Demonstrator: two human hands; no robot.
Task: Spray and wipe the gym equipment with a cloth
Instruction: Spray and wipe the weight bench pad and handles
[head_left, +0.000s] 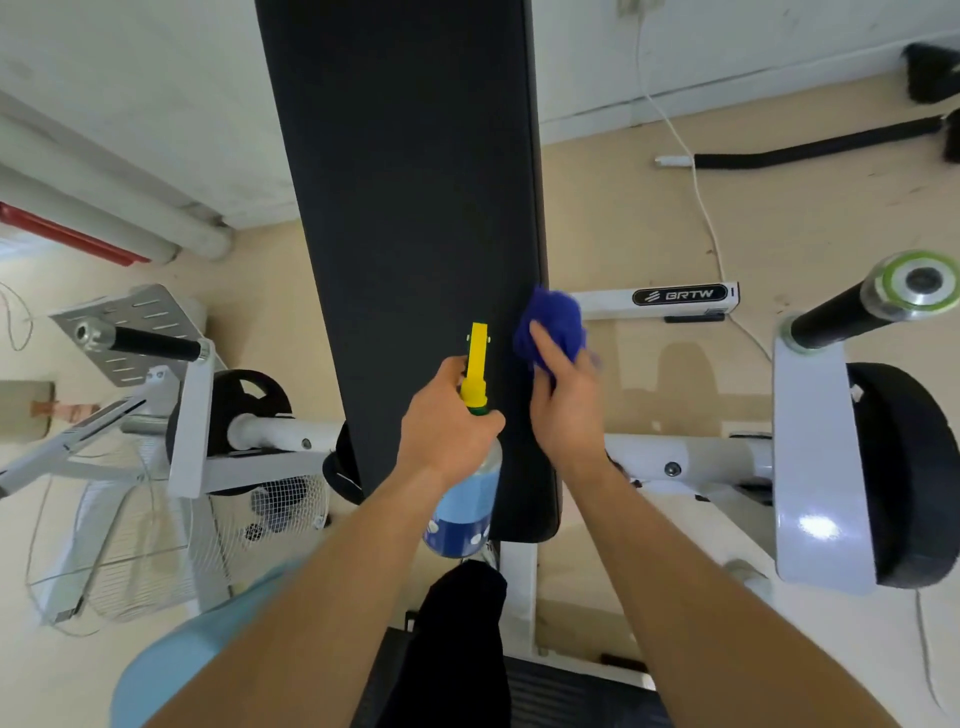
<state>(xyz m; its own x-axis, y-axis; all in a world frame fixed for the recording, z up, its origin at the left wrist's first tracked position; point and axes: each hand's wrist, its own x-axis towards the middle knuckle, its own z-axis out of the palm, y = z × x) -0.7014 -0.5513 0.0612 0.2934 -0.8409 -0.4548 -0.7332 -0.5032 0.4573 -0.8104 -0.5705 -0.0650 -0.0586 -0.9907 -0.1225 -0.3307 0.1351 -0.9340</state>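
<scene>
While the left hand (447, 415) grips a yellow-nozzled blue spray bottle (465, 499) aimed ahead over the long black padded bench (410, 208), the right hand (563, 400) beside it presses a bunched blue cloth (553, 325) to the pad's edge, so wiping seems underway with most of the pad left.

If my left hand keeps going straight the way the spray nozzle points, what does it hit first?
Probably the black bench pad. The left hand aims the bottle up along it, with nothing between; depth is unclear.
</scene>
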